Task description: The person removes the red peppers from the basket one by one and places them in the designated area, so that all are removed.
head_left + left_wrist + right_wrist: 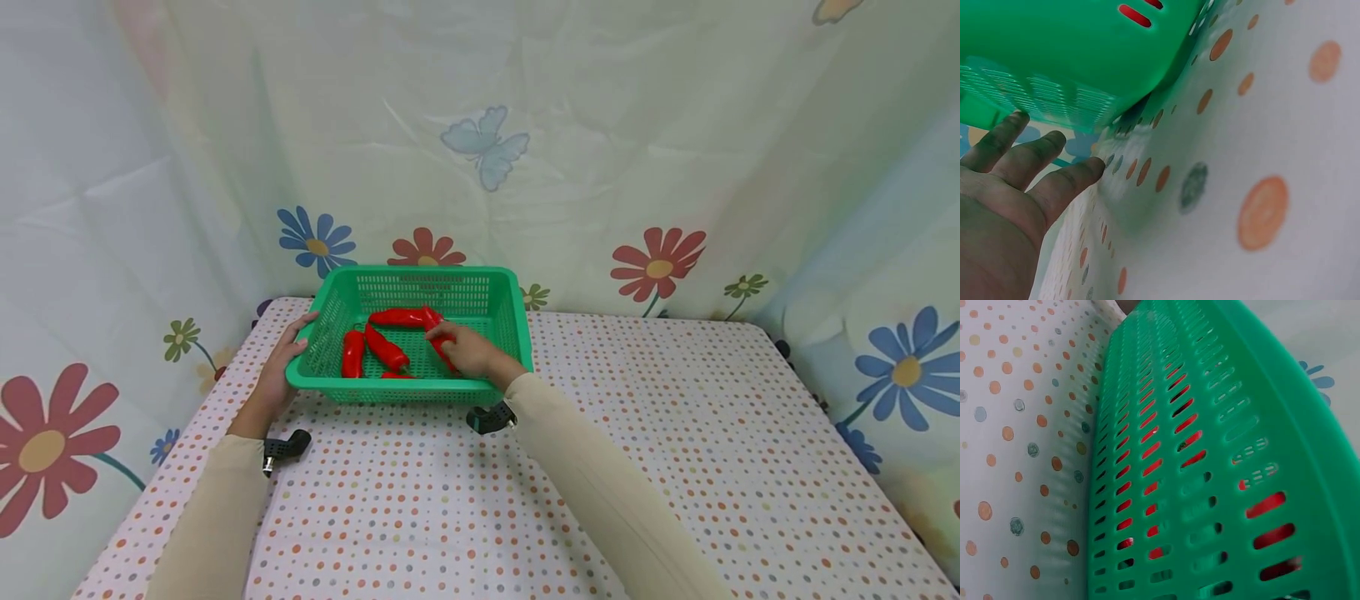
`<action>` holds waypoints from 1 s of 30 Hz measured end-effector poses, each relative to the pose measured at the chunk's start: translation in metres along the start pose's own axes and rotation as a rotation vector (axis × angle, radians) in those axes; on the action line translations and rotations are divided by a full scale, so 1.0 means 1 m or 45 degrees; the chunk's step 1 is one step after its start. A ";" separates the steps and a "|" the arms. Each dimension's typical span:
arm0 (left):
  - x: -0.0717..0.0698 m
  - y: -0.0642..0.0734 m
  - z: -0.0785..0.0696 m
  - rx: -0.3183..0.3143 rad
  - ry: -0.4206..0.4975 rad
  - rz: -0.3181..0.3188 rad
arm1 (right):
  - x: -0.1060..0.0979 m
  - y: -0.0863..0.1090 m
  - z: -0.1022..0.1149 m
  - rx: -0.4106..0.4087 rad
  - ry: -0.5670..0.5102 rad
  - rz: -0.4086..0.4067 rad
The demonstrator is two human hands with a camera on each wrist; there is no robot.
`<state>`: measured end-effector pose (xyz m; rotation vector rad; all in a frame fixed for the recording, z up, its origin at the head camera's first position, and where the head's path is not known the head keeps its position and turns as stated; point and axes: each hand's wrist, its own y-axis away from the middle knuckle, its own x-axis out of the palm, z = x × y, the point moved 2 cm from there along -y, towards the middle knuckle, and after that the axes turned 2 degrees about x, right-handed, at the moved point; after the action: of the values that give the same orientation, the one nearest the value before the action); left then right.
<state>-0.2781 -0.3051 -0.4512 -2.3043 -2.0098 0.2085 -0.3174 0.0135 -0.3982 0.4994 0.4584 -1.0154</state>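
In the head view, a green plastic basket (411, 385) with slotted walls stands on the table and holds several long red peppers (386, 348). My right hand (472, 350) reaches over the near rim into the basket. Its thumb and fingers pinch a red pepper (431, 317) lying toward the right side. At the basket's left end, my left hand (281, 358) touches the rim. The left wrist view shows that hand's fingers (1063, 181) spread and fairly straight against the outer wall. My right hand is hidden behind the slotted wall (1241, 456) in the right wrist view.
A white cloth with coloured dots covers the table (675, 450), which extends right and toward me. A flower-printed curtain (585, 167) hangs close behind the basket and along both sides. A dark wrist camera (491, 418) sits by the basket's near wall.
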 end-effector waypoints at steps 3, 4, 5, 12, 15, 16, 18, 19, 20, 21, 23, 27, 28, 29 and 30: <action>0.000 0.001 0.000 -0.002 -0.006 -0.008 | -0.002 -0.001 0.001 -0.023 -0.099 -0.135; 0.000 0.001 0.000 0.000 -0.008 -0.009 | -0.003 -0.001 0.002 -0.029 -0.126 -0.170; 0.000 0.001 0.000 0.001 -0.008 -0.010 | -0.004 -0.001 0.002 -0.042 -0.137 -0.206; 0.001 0.000 0.000 0.018 -0.005 -0.002 | -0.009 0.005 0.005 -0.115 -0.219 -0.334; 0.002 0.000 0.001 0.019 -0.007 -0.001 | -0.011 0.009 0.006 -0.117 -0.248 -0.374; 0.002 0.000 0.001 0.019 -0.003 0.000 | -0.012 0.010 0.006 -0.120 -0.254 -0.383; 0.002 0.000 0.002 0.019 0.009 0.004 | -0.013 0.012 0.007 -0.138 -0.253 -0.397; 0.002 0.000 0.002 0.020 0.014 0.005 | -0.013 0.013 0.007 -0.151 -0.253 -0.402; 0.002 0.000 0.002 0.020 0.018 0.006 | -0.014 0.015 0.008 -0.167 -0.256 -0.408; 0.002 0.000 0.002 0.023 0.021 0.006 | -0.014 0.016 0.009 -0.184 -0.259 -0.410; 0.002 0.000 0.003 0.027 0.020 0.005 | -0.016 0.019 0.011 -0.218 -0.276 -0.414; 0.001 0.000 0.003 0.033 0.017 -0.001 | -0.021 0.026 0.014 -0.269 -0.302 -0.421; 0.001 0.000 0.003 0.034 0.015 -0.001 | -0.023 0.028 0.014 -0.278 -0.299 -0.427; 0.002 0.000 0.003 0.034 0.010 0.000 | -0.025 0.029 0.015 -0.287 -0.297 -0.432; 0.002 0.000 0.003 0.035 0.009 0.002 | -0.028 0.032 0.015 -0.294 -0.304 -0.435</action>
<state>-0.2783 -0.3036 -0.4539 -2.2876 -1.9890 0.2263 -0.3003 0.0377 -0.3642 0.0900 0.4479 -1.3136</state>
